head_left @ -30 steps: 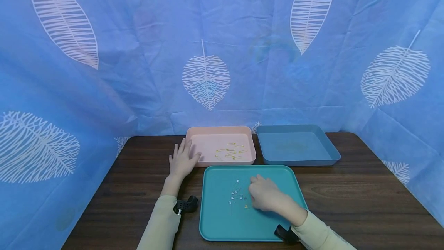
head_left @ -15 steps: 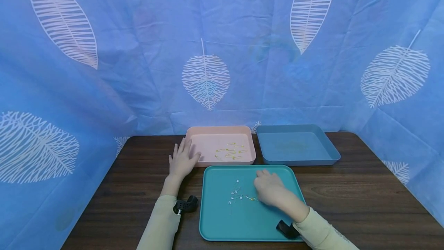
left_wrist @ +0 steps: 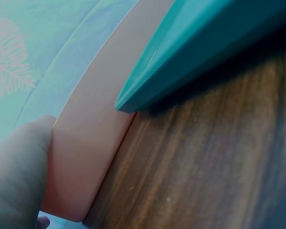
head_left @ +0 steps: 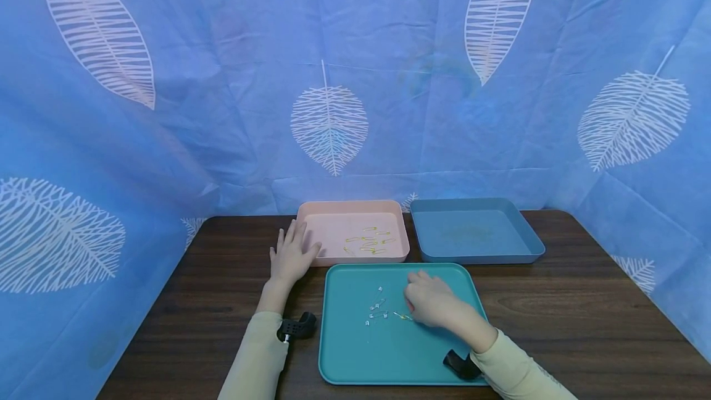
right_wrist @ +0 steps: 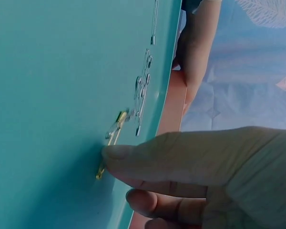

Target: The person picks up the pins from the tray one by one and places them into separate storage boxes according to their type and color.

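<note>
My right hand (head_left: 436, 302) is over the teal tray (head_left: 378, 363), its thumb and fingertips pinching a gold safety pin (right_wrist: 121, 116). A silver-coloured pin seems to lie against the gold one's upper end; whether they are linked I cannot tell. Close by on the tray lie several silver safety pins (right_wrist: 142, 93), loosely bunched. My left hand (head_left: 290, 259) rests at the left side of the pink tray (head_left: 328, 221), fingers spread and fairly straight, the thumb against its wall in the left wrist view. Several gold safety pins (head_left: 369, 239) lie inside the pink tray.
To the right of the pink tray stands a blue tray (head_left: 472, 227) with raised walls. All three trays sit on a dark wooden table (head_left: 211, 301). A blue cloth (head_left: 244, 110) with white leaf prints hangs behind the table.
The right hand has shifted slightly to the right and away from me, and the gold pin has moved with it, away from the silver bunch. The left hand stays where it was.
</note>
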`<control>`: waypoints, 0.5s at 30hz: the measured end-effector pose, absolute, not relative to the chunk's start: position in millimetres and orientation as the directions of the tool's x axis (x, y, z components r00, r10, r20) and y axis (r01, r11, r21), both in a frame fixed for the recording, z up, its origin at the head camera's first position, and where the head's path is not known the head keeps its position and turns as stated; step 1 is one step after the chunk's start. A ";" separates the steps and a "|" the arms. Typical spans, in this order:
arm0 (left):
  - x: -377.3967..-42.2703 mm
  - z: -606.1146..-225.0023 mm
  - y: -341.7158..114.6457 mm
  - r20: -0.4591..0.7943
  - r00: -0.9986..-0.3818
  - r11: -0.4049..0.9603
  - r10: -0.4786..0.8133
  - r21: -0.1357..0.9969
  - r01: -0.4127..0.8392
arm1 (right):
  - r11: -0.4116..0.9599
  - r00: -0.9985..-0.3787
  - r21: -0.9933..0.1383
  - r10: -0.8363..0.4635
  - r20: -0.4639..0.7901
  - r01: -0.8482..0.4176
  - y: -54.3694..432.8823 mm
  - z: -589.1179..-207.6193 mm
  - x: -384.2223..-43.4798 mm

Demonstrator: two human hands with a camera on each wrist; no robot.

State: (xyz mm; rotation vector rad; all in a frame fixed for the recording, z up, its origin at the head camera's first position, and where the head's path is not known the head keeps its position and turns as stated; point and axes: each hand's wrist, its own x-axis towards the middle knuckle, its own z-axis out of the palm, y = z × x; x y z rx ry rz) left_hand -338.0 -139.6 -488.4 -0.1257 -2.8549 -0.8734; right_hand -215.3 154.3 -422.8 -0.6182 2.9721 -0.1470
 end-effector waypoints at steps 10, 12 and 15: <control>-337.1 -488.4 -139.2 0.182 -0.983 0.823 0.032 0.554 0.130 | 0.914 -0.911 -0.127 -0.399 -0.106 -0.386 153.7 -422.8 -216.0; -337.3 -488.9 -139.3 0.185 -0.982 0.823 0.032 0.553 0.131 | 0.913 -0.910 -0.132 -0.401 -0.106 -0.387 153.7 -422.7 -215.7; -337.8 -489.3 -139.3 0.187 -0.982 0.825 0.032 0.549 0.131 | 0.910 -0.908 -0.144 -0.405 -0.104 -0.389 153.8 -423.1 -215.9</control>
